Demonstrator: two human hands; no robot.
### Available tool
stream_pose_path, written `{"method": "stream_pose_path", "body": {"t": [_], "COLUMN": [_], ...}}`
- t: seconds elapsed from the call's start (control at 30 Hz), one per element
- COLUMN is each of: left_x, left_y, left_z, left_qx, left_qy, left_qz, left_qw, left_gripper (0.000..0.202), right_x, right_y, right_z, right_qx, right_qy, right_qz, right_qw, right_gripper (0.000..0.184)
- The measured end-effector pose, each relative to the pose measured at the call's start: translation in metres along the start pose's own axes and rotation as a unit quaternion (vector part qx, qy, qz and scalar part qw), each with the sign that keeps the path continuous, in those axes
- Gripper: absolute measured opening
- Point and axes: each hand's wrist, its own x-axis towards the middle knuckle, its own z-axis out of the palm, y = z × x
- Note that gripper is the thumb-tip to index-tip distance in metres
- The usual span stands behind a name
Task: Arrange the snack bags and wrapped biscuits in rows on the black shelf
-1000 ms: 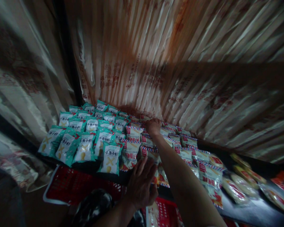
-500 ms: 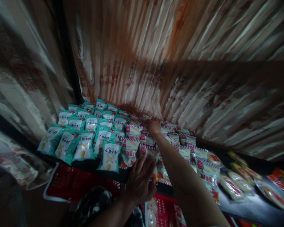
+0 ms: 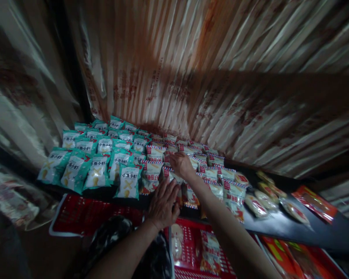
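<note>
My left hand (image 3: 164,202) lies with fingers stretched out against the front of a snack bag with a striped edge, in the front row. Beyond it, my right hand (image 3: 182,166) reaches into the middle rows, fingers curled down on another striped-edge snack bag (image 3: 169,173); its fingertips are partly hidden. More white snack bags with red-and-blue striped edges (image 3: 235,193) stand in rows around both hands. To the left, several teal-and-white snack bags (image 3: 128,182) stand in slanting rows.
The bags stand on a black shelf (image 3: 282,228). Clear packets (image 3: 256,205) and an orange packet (image 3: 315,202) lie at its right. Red baskets (image 3: 95,213) sit below, one holding a striped bag (image 3: 211,248). A pleated, printed sheet (image 3: 151,77) hangs behind.
My right hand has drawn back from the rear rows toward the middle ones, nearer my left hand. The whole view has shifted, so the shelf sits further left and more of its right end shows.
</note>
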Motion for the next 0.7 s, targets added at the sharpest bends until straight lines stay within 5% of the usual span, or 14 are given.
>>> {"method": "stream_pose_path", "body": {"t": [0.17, 0.33, 0.5, 0.7], "left_x": [0.0, -0.002, -0.002, -0.001], "left_y": [0.0, 0.0, 0.0, 0.003], "left_z": [0.0, -0.001, -0.001, -0.003], "left_qx": [0.0, 0.005, 0.018, 0.024], "left_qy": [0.009, 0.014, 0.014, 0.01], "left_qz": [0.001, 0.015, 0.017, 0.019], "left_qw": [1.0, 1.0, 1.0, 0.999], "left_gripper": [0.059, 0.059, 0.056, 0.054], "right_x": [-0.036, -0.109, -0.156, -0.153], "right_y": [-0.013, -0.033, -0.048, -0.049], "right_z": [-0.005, -0.005, 0.016, 0.03], "right_qx": [0.106, 0.123, 0.143, 0.172], "right_qy": [0.125, 0.267, 0.26, 0.229], "right_qz": [0.03, 0.212, 0.294, 0.303], "right_qw": [0.986, 0.932, 0.908, 0.909], "right_gripper": [0.031, 0.037, 0.042, 0.047]}}
